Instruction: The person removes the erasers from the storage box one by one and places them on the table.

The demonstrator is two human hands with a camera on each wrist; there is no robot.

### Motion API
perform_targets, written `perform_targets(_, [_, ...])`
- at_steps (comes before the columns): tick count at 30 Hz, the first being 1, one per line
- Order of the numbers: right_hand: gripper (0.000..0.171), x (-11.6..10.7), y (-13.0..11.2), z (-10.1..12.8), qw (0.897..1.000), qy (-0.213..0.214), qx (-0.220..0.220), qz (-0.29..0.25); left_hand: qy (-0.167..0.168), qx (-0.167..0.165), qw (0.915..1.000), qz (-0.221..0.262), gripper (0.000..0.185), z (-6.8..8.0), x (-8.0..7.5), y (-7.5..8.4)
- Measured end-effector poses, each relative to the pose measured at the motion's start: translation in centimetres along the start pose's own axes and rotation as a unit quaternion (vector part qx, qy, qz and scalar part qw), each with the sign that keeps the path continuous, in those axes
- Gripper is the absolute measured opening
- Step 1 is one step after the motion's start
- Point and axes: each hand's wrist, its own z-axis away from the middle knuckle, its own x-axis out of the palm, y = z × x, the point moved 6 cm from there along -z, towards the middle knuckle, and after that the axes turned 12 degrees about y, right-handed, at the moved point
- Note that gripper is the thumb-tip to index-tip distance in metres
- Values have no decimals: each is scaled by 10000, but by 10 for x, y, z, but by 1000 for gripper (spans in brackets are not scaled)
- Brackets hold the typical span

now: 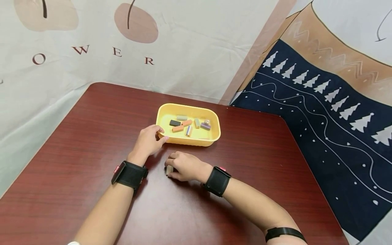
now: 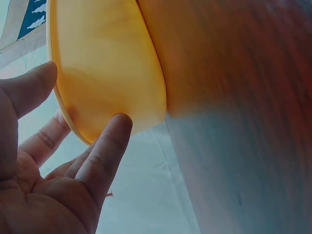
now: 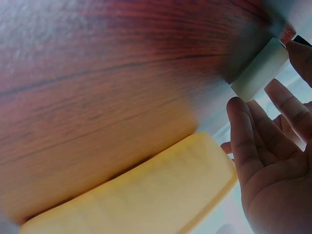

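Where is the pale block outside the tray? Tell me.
In the head view the pale block lies on the table, just in front of the yellow tray, at the fingertips of the right hand.

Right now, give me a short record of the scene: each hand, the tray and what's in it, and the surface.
left hand: grips the near left corner of the yellow tray, thumb over the rim
right hand: on the table, fingers around a small pale block
tray contents: several small blocks, among them a black block and an orange block
surface: dark red wooden table
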Motion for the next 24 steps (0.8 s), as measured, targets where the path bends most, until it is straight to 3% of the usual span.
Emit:
perform_targets(14, [27, 1, 0, -3, 9999, -98, 26, 3, -89, -64, 9999, -41, 29, 2, -2, -1])
perform_targets(24, [32, -32, 26, -11, 9986, 153, 473, -174, -85, 29, 9999, -89, 30, 1, 2, -2])
